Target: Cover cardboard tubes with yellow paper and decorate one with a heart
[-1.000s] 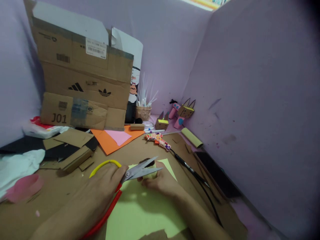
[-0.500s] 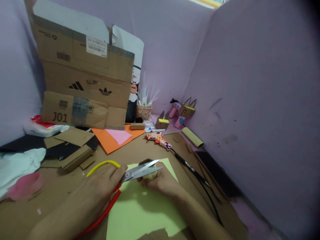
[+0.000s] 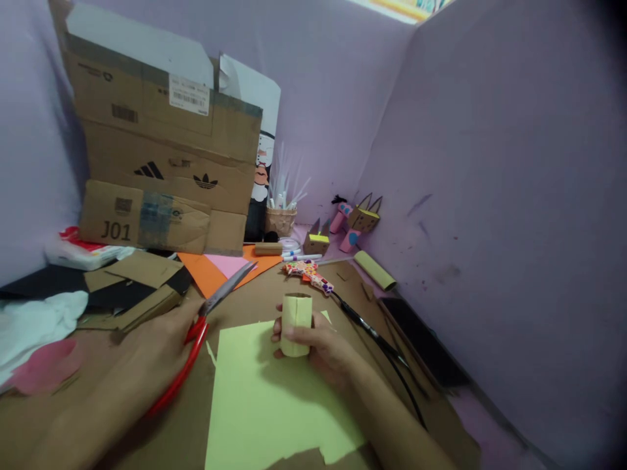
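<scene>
My left hand point(image 3: 166, 333) is closed around the red-handled scissors point(image 3: 223, 294), whose blades point up and away to the right, nearly together. Their far handle loop is hidden by the hand. In my right hand point(image 3: 323, 339) a short paper tube point(image 3: 296, 326), wrapped in pale yellow paper with a seam facing me, stands upright; the thumb lies across its front and the fingers curl behind. Beneath that hand a sheet of pale yellow paper point(image 3: 264, 391) lies flat, with a thin yellow offcut point(image 3: 211, 353) at its left edge.
A patterned glue gun point(image 3: 308, 274) with a black cord lies beyond the tube. Orange paper point(image 3: 196, 271) and cardboard pieces point(image 3: 142, 267) lie left. A big cardboard box panel point(image 3: 166, 143) stands at the back. On the right are a yellow roll point(image 3: 375, 270) and a dark flat object point(image 3: 426, 343).
The scissors have moved left, away from the tube, and their blades have swung upward and closed together. My right hand has turned the tube upright, its seam now showing.
</scene>
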